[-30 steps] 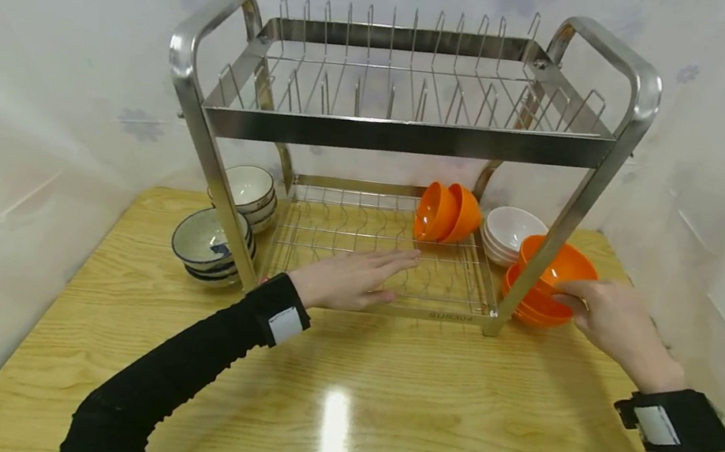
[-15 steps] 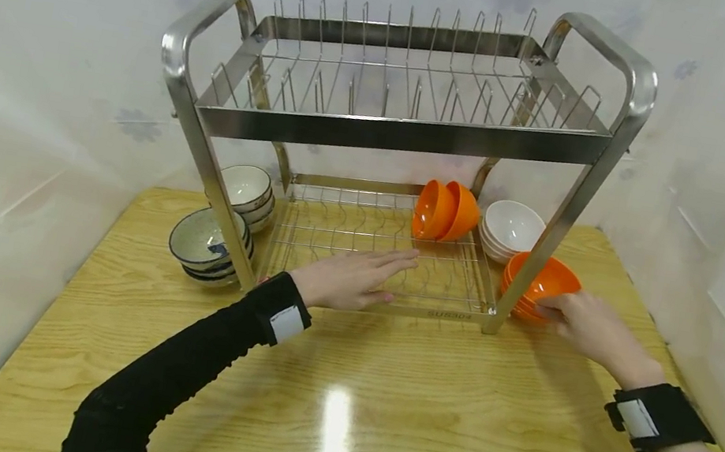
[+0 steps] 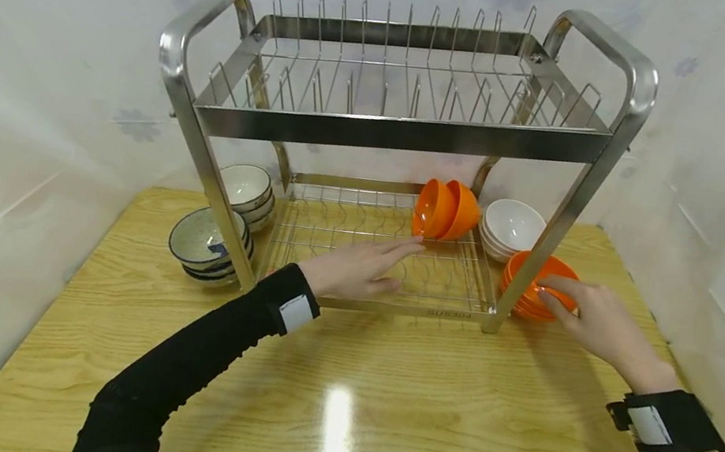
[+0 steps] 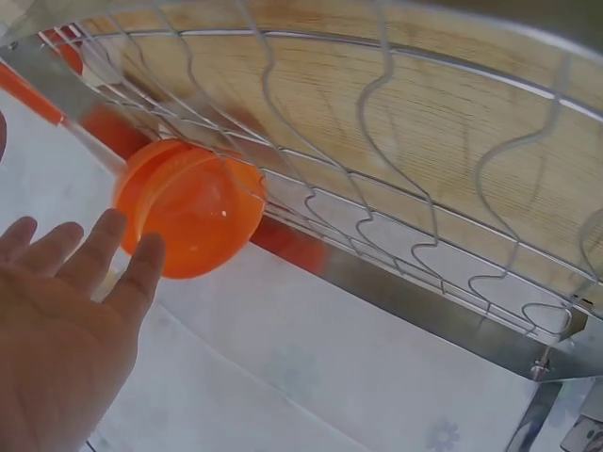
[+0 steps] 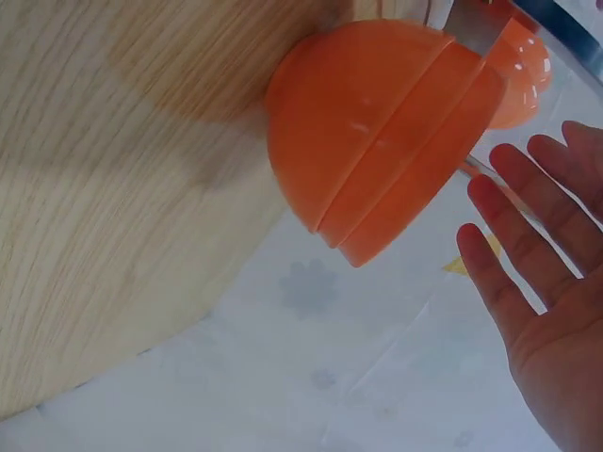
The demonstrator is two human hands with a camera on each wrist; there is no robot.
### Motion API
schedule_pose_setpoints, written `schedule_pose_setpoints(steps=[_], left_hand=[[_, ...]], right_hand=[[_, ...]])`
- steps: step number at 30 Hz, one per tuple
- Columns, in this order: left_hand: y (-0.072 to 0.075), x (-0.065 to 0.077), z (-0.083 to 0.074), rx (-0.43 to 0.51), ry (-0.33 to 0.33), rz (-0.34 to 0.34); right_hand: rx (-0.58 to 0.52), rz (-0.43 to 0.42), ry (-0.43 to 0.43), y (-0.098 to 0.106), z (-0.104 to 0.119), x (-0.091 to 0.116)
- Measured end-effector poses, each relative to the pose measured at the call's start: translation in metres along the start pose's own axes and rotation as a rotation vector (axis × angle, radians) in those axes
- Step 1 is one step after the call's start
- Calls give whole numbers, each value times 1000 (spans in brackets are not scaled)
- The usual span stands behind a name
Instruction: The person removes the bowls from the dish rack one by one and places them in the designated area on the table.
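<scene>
A stack of orange bowls (image 3: 560,269) stands on the table beside the rack's right front post; the right wrist view shows several nested rims. My right hand (image 3: 601,322) is over the stack's near right rim, fingers extended and apart from the bowls, holding nothing. Two orange bowls (image 3: 433,210) lean on their sides, one against the other, at the back right of the lower tier of the metal dish rack (image 3: 399,136). My left hand (image 3: 359,267) hovers over that tier, fingers straight and empty, the fingertips just in front of the leaning bowls.
White bowls (image 3: 514,223) are stacked behind the orange stack. Left of the rack stand patterned bowls (image 3: 205,240) and a stack of pale bowls (image 3: 245,186). The upper tier has upright wire prongs. A floral sheet (image 3: 69,89) hangs behind the wooden table (image 3: 418,411).
My right hand has lowered an orange bowl into the stack, let go and lifted its fingers off. My left hand has shifted slightly up and right, towards the leaning bowls.
</scene>
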State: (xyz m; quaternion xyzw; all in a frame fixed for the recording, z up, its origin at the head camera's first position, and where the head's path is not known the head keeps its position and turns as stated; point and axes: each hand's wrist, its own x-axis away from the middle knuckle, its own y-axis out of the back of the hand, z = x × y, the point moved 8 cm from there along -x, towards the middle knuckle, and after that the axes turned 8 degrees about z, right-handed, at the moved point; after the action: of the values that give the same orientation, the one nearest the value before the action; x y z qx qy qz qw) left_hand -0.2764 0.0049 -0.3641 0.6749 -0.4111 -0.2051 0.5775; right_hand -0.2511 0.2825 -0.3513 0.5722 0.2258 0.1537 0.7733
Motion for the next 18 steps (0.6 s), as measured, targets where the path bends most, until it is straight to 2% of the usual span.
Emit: schedule_pose_setpoints(steps=[7,14,18], left_hand=[[16,-14,2,72,49,-90],[20,-34,11,256,119,-113],[19,-47,13,375,135,-124]], right_hand=[[-20,-84,38,5,11,-3],[-25,-98,44,5,14,-5],[-3,-108,49,5,16,-6]])
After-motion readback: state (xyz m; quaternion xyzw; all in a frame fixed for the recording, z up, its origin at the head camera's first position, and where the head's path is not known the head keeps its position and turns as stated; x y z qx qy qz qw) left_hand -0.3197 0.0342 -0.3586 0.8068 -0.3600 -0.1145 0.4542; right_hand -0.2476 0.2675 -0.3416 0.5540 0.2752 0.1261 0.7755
